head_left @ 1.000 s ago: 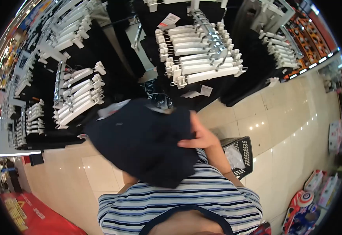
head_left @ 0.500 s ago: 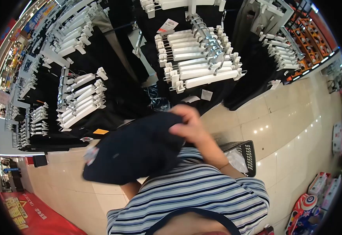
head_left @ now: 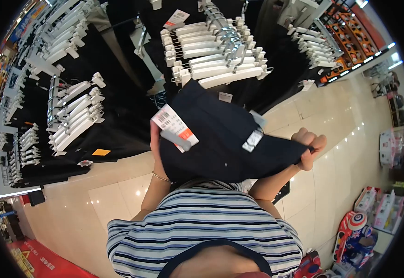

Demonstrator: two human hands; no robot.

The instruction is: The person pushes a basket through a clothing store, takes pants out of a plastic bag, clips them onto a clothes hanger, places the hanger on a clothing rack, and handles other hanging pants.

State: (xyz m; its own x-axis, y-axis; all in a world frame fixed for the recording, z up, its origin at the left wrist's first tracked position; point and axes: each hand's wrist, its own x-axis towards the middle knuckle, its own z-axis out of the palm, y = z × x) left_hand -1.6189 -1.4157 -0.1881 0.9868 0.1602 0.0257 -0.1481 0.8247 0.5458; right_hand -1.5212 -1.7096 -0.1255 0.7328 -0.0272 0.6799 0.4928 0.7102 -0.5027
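Observation:
A dark navy garment, apparently folded trousers [head_left: 211,139], is spread between my hands in front of my body. My right hand [head_left: 310,147] pinches its right end, thumb against curled fingers. At the left edge, my left hand [head_left: 155,139] grips the cloth; its fingers are mostly hidden behind the fabric and tag. A white and orange price tag [head_left: 172,125] with a barcode hangs on the left part of the trousers, with a grey plastic piece [head_left: 175,140] over it. A small white label [head_left: 253,140] shows on the right part.
White clip hangers [head_left: 225,55] with dark clothes fill the rail straight ahead. More hangers [head_left: 79,118] hang at the left, others [head_left: 317,48] at the right. Partly hidden behind my right arm is a black basket [head_left: 283,191]. Boxed toys [head_left: 354,236] stand at the lower right.
The trousers have swung up and opened out, turning their price tag towards me. My right hand has moved right and down with one end. My left hand has come into view.

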